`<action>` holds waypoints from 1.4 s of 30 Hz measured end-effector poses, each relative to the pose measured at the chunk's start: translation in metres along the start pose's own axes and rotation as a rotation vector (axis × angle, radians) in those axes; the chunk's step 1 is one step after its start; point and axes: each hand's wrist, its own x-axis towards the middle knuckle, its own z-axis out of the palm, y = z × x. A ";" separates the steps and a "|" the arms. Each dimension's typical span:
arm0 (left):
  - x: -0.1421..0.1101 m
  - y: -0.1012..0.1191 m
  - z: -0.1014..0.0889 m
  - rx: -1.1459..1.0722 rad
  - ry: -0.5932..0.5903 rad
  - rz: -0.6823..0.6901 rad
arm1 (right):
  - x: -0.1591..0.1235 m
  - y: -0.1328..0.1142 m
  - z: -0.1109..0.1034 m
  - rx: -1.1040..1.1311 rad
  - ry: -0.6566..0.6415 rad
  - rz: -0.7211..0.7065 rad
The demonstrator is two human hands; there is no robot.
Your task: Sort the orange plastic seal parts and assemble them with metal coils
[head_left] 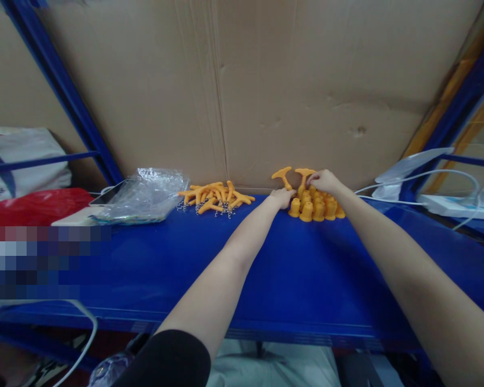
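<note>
My right hand (326, 180) reaches over a tight group of upright orange cup-shaped pieces (318, 209), its fingers pinched together against an orange T-shaped handle (305, 172) that stands among them. A second T-shaped handle (282, 173) leans at the left end of the group. Just below it is my left hand (281, 198), fingers bent and close against the leftmost pieces; what they hold, if anything, is hidden. Further left lies a heap of orange branching handles (215, 194) with small twisted metal ends.
All this lies on a blue shelf (177, 269) backed by cardboard (266, 97). Clear plastic bags (145, 193) and a red bag (40, 207) are on the left. At right, a white cable (470, 174) loops near a white power strip (460, 206) beside the blue frame post.
</note>
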 end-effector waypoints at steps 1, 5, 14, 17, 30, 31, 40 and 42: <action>0.001 -0.001 0.000 0.001 0.001 0.000 | 0.000 0.002 -0.001 -0.025 0.003 0.015; 0.004 -0.004 0.003 0.007 0.005 -0.003 | 0.002 0.009 0.001 -0.142 0.020 0.095; 0.010 -0.008 0.011 -0.046 0.032 -0.030 | -0.006 0.000 0.011 -0.256 -0.084 0.211; 0.010 -0.007 0.010 -0.053 0.015 -0.045 | -0.005 -0.001 0.013 -0.287 -0.062 0.201; 0.013 -0.008 0.011 -0.048 0.112 0.016 | -0.015 -0.012 -0.010 -0.337 0.046 0.189; 0.013 -0.009 0.012 -0.053 0.113 0.026 | -0.017 -0.014 -0.013 -0.337 0.059 0.180; -0.002 -0.032 0.004 -0.125 0.148 0.069 | -0.054 -0.044 -0.029 -0.174 0.295 0.005; -0.018 -0.044 -0.007 -0.115 0.126 0.046 | -0.063 -0.053 -0.029 -0.099 0.335 -0.034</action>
